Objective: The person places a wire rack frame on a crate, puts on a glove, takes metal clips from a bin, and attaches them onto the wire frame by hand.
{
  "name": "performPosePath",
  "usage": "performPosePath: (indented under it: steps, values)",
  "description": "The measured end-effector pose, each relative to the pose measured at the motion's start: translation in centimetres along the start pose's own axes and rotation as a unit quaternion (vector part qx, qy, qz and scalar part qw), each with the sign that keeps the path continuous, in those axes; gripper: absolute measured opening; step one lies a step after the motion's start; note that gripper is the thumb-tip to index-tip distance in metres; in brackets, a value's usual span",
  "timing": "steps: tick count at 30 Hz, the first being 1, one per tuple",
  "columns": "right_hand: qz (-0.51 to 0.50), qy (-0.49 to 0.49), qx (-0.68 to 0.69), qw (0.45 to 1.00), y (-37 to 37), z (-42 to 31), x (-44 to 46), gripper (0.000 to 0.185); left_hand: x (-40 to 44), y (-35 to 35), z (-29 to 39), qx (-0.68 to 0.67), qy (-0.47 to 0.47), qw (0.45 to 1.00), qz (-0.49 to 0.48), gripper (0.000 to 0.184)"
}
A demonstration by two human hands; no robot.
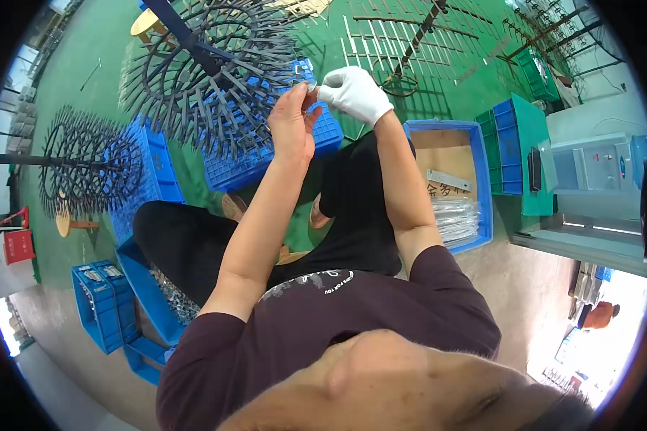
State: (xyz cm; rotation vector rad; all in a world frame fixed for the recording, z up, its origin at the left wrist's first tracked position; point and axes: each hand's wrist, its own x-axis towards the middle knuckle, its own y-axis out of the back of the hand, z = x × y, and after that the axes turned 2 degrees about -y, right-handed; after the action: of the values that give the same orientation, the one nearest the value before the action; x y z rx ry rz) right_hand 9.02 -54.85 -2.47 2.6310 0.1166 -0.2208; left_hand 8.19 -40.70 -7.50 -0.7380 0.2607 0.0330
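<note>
My bare left hand [292, 118] pinches a small shiny piece [310, 87] at its fingertips, beside the dark rack. Close against it, my right hand [357, 95] in a white glove has its fingers closed at the same piece. The piece is too small to make out in detail. Just left of both hands stands the round rack [216, 65] with many dark prongs. Under the rack and hands is a blue crate [230, 172].
On the right, a blue-rimmed box [486, 194] holds long shiny metal strips [456, 220] and a flat metal bar [449, 179]. A second pronged rack [86, 161] stands at left. Blue bins [106, 309] with metal parts are lower left. A person [600, 315] appears far right.
</note>
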Motion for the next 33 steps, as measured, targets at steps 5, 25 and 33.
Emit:
performPosePath:
  steps: [5, 25, 33]
  values:
    - [-0.039, 0.023, 0.15, 0.988, -0.4, 2.0, 1.0, 0.023, -0.4, -1.4, -0.2, 0.045, -0.066, 0.996, 0.025, 0.017]
    - [0.249, 0.142, -0.287, 0.914, -4.1, 0.7, 4.9, 0.011, 5.0, -2.8, -0.1, -0.114, -0.019, 0.975, 0.193, 0.035]
    - [0.244, 0.152, -0.274, 0.918, -3.8, -0.1, 4.8, 0.014, 5.4, -2.9, -0.3, -0.12, -0.062, 0.965, 0.224, 0.034]
